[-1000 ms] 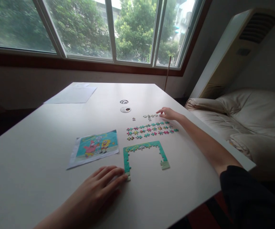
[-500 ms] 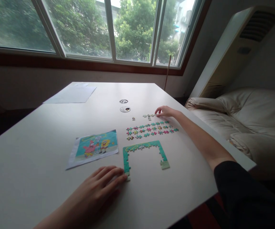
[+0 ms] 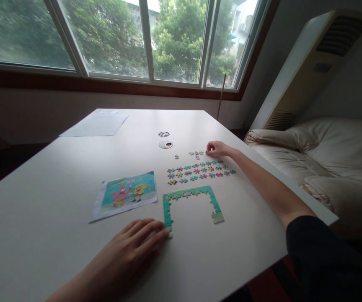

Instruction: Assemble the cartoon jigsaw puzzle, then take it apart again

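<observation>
The right hand [image 3: 218,148] lay near the white table's [image 3: 58,188] right edge, fingers curled at a short row of pale loose puzzle pieces [image 3: 196,154]; whether it gripped one could not be told. The left hand [image 3: 133,247] rested flat and released, fingertips touching the lower left end of the teal half-built puzzle frame [image 3: 189,193]. Bare tabletop spread left of a printed cartoon picture sheet [image 3: 125,195]. A cream cushion [image 3: 325,147] lay beyond the right edge.
</observation>
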Demonstrator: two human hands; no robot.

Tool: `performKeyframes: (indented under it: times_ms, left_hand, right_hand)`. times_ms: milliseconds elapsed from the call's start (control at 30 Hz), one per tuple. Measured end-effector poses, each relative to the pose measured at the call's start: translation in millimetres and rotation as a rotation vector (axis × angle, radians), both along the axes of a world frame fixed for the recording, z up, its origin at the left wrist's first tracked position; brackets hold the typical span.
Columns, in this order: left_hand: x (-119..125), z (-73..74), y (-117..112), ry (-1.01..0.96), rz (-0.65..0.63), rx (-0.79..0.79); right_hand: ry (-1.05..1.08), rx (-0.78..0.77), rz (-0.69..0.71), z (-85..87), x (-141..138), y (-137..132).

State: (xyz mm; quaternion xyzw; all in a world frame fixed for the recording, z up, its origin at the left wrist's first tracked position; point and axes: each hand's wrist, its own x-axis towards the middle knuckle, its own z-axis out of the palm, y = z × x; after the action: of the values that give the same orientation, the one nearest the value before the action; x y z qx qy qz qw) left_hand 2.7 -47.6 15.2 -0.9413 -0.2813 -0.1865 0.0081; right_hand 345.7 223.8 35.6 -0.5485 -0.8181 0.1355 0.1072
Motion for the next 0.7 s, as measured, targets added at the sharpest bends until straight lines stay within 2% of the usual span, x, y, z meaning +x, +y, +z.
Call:
performKeyframes:
  times_ms: [100, 200, 333, 433, 533, 700]
  left_hand:
    - [-0.1, -1.1, -0.2, 0.003, 0.008, -0.007]
    - [-0.1, -2.2, 0.4, -0.01, 0.02, -0.01]
    - [-0.4, -2.6, 1.1, 0.002, 0.011, -0.028]
    - [-0.7, -3.3, 1.1, 0.0, 0.011, -0.024]
    - [-1.1, -5.0, 0.9, 0.0, 0.01, -0.029]
    - [-2.7, -7.8, 0.8, 0.026, 0.009, -0.041]
  right_hand:
    - [0.07, 0.053, 0.046, 3.5, -10.8, -25.6]
    - [0.159, 0.063, 0.147, 5.8, -32.0, -71.1]
    - [0.361, -0.14, 0.499, 4.0, -60.9, -146.3]
    - [0.352, -0.223, 0.617, -0.5, -71.8, -184.4]
    - [0.32, -0.174, 0.645, -4.6, -74.6, -195.4]
    - [0.337, -0.043, 0.641, -2.2, -65.8, -182.9]
